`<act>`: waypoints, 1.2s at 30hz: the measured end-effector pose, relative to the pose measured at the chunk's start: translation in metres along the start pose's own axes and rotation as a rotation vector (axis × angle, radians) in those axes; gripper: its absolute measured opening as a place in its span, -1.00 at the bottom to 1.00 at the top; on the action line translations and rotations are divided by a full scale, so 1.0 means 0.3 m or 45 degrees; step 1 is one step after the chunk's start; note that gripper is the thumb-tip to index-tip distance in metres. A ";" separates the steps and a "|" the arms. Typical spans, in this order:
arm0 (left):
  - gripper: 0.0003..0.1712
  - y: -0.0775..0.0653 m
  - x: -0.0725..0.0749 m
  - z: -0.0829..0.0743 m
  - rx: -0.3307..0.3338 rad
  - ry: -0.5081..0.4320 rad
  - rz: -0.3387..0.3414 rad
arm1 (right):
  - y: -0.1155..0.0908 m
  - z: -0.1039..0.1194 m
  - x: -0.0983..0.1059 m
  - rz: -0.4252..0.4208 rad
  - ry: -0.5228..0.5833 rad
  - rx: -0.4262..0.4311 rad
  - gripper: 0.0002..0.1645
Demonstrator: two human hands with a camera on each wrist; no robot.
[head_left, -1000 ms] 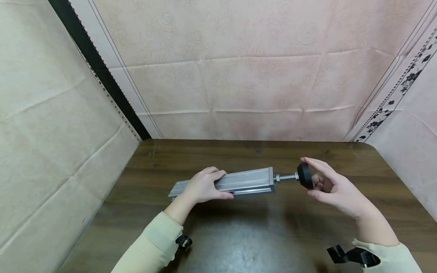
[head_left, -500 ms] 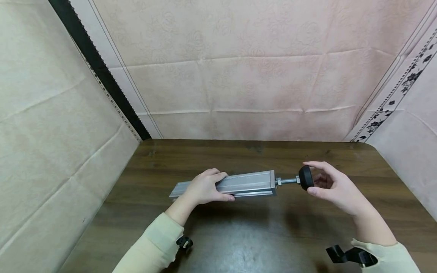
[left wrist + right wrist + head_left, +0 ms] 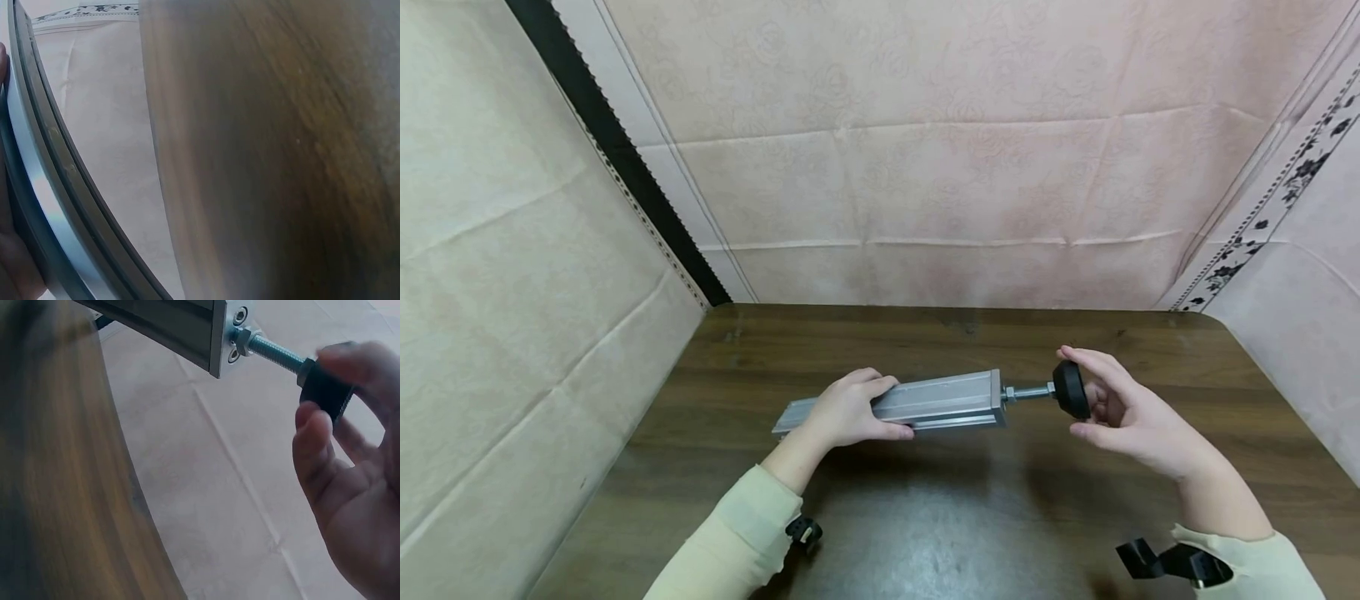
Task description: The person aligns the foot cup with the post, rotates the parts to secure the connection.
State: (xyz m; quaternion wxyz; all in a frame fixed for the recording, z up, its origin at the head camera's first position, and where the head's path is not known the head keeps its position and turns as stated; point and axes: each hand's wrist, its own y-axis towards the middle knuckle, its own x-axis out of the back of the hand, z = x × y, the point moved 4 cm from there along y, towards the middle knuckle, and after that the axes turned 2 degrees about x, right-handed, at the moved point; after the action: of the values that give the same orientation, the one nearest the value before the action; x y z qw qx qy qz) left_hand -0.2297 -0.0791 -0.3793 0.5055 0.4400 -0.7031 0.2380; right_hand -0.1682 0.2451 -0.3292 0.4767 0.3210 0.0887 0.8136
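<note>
My left hand (image 3: 853, 408) grips a silver aluminium profile (image 3: 947, 396) over its middle, thumb along the near side. The profile is held above the table, tilted slightly up to the right. From its right end plate (image 3: 226, 337), which has screws in it, a threaded rod (image 3: 275, 352) with nuts sticks out. A black levelling foot (image 3: 1070, 390) caps the rod. Around the rim of that foot my right hand (image 3: 1138, 417) has its fingertips and thumb. In the left wrist view only the grooved side of the profile and a bit of the hand appear.
Below both hands lies a brown wooden table (image 3: 925, 517) with rounded far corners. Pale cloth (image 3: 910, 167) hangs behind and at the sides, with a black strip at left and a floral border at right. Black wrist mounts (image 3: 1176, 562) sit at the sleeves.
The right hand's fingers dip and curl closer at half a second ago, then lift and spread a little around the levelling foot. The profile dips slightly and rises back; the left hand keeps its grip.
</note>
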 end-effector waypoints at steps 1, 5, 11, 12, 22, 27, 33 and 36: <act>-0.08 -0.001 0.002 0.001 0.004 -0.001 0.001 | 0.000 -0.001 -0.001 0.011 0.005 -0.006 0.07; -0.06 -0.002 0.002 0.007 0.011 -0.005 0.017 | -0.006 -0.007 0.003 -0.031 -0.053 -0.090 0.04; -0.06 0.000 -0.009 0.010 0.007 0.005 0.028 | -0.009 -0.018 0.023 -0.168 -0.201 -0.233 -0.14; -0.07 0.000 -0.011 0.009 0.005 0.006 0.027 | -0.008 -0.020 0.024 -0.183 -0.197 -0.254 -0.18; -0.09 0.003 -0.006 0.000 0.011 -0.014 0.020 | 0.004 -0.007 0.014 -0.098 0.094 -0.063 -0.06; -0.10 0.002 0.001 0.001 0.009 -0.028 0.009 | 0.002 -0.008 0.008 -0.013 0.192 0.013 0.04; -0.10 0.001 -0.006 0.000 -0.001 -0.019 0.010 | 0.000 -0.011 0.016 -0.074 0.084 -0.059 0.01; -0.09 0.000 -0.011 -0.003 -0.010 -0.004 0.021 | -0.004 -0.014 0.020 -0.135 -0.050 -0.119 -0.06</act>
State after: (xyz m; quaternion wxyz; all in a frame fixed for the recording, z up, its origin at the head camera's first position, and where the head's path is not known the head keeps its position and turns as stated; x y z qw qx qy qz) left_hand -0.2290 -0.0772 -0.3821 0.5041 0.4325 -0.7085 0.2385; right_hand -0.1720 0.2515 -0.3304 0.5353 0.3090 0.0582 0.7839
